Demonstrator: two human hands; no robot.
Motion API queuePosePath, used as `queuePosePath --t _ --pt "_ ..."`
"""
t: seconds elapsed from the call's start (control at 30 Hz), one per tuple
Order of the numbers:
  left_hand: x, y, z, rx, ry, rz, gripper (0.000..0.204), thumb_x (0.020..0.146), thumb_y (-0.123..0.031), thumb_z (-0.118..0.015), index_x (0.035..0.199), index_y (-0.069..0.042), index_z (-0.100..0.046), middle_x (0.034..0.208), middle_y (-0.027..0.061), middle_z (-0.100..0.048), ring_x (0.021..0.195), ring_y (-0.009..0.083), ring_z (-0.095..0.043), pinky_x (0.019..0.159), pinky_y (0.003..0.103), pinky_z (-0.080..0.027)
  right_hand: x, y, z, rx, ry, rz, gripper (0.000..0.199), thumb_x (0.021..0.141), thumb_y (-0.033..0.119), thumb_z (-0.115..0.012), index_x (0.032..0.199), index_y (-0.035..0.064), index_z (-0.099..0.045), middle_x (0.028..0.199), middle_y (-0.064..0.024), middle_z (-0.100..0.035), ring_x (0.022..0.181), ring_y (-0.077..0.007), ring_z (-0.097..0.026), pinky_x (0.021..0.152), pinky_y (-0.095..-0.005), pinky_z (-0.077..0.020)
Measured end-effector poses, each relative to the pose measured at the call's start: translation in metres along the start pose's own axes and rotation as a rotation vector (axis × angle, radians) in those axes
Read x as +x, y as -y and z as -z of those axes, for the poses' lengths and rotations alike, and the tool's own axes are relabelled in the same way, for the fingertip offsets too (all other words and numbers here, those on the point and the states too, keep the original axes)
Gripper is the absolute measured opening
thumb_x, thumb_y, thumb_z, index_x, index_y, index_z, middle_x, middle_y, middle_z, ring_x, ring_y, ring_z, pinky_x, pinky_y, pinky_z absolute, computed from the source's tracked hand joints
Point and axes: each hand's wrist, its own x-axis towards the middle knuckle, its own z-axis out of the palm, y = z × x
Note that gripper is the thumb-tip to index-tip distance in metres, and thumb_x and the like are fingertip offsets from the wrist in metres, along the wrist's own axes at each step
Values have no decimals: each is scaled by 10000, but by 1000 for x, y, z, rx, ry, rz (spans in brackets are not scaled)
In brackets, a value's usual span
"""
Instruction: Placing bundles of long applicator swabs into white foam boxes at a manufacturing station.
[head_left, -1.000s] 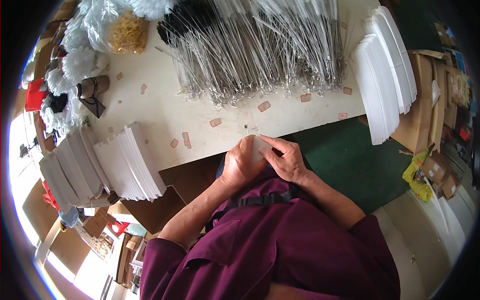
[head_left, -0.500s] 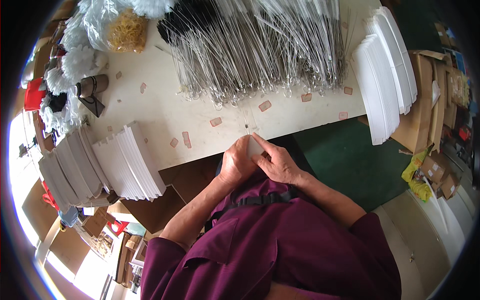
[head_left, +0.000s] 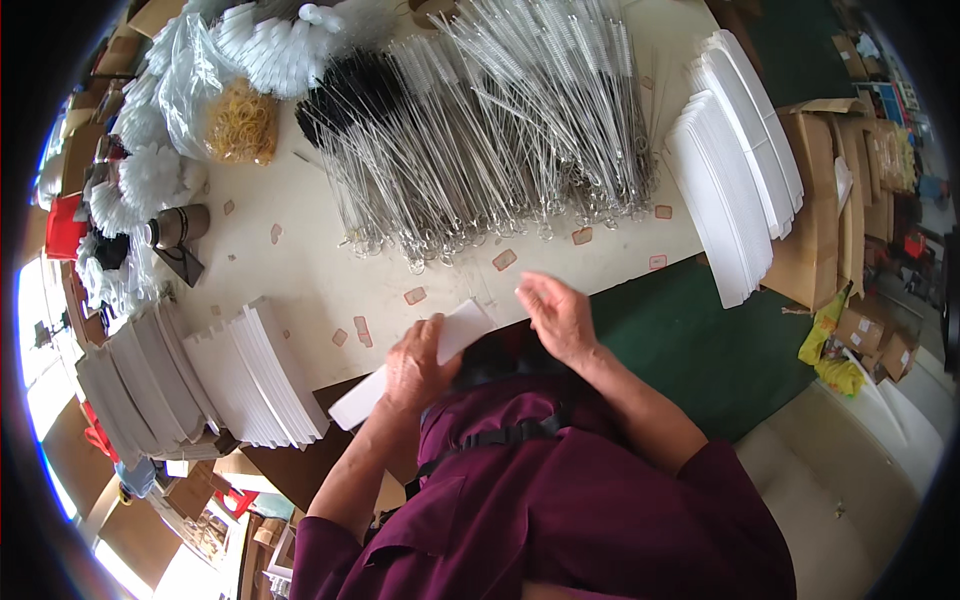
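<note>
I note the left hand (head_left: 415,365) wrapped round a long white piece (head_left: 466,330) at the worktop (head_left: 250,230) edge; the right hand (head_left: 556,315) apart, loosely spread. Whether the piece is finished, I cannot tell; heaped brushes (head_left: 490,160) lie untouched.

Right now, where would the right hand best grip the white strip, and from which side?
Likely the upper end of the white strip, from the right: the left hand covers its middle, leaving that flat end bare, facing the right hand.
</note>
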Motion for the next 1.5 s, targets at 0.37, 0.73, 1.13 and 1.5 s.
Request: queuePosePath --t 0.37,0.73,1.13,1.5 --pt "18 23 29 306 -49 -109 605 779 -175 -801 1297 14 -554 1214 219 -629 1161 412 -574 1009 493 -455 86 -39 28 -94 -195 80 211 945 177 -676 1055 -4 -677 858 -116 -737 609 -176 -674 572 -338 -546" --pt "112 -50 -25 -447 -43 12 319 889 -138 -700 1149 43 -660 924 150 -733 831 222 -724 760 339 -574 79 10 45 459 56 -244 190 931 81 -649 1052 -65 -661 836 -111 -707 529 -99 -588 496 -262 -517" --pt "127 -77 -20 -805 96 167 351 891 -156 -708 1148 75 -648 966 148 -747 903 183 -717 804 324 -572 61 32 41 646 105 -378 225 957 116 -653 1093 -62 -643 848 -116 -708 565 -116 -624 543 -266 -545" --pt "135 -66 -29 -945 116 308 346 928 -254 -703 1100 45 -675 888 82 -723 797 115 -660 757 291 -540 62 37 35 443 279 -286 214 964 157 -667 904 -44 -707 795 -88 -729 564 -98 -635 526 -247 -536"
